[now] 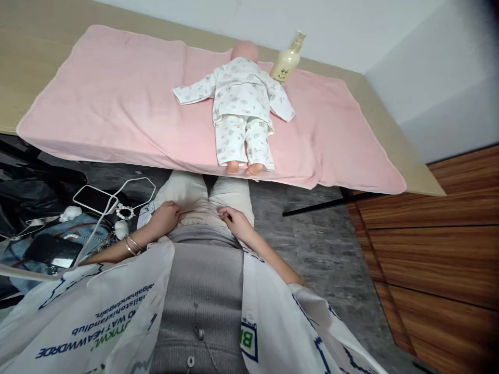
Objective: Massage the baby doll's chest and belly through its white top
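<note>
Table [27, 67], pink blanket [117, 98] across it. Doll [242, 106] lies on blanket, top and trousers already on; anything left doesn't show. Bottle [285, 65] beside it. Left hand [167, 217], right hand [236, 222] at lap, fingers curled; cannot tell whether closed.

A pink cloth [128, 104] covers much of a table [31, 62], its near edge hanging over the front. On it lies a doll [241, 91] in a white printed top and trousers, arms spread, feet at the near edge. A bottle [286, 65] with a clear cap stands right of the doll's head. Below, the person's left hand [166, 217] and right hand [234, 221] rest apart on the lap, fingers curled; bangles [133, 245] circle the left wrist. At left, a white cable [102, 212] loops near a dark phone [54, 251]; wooden panels [432, 252] stand at right.
</note>
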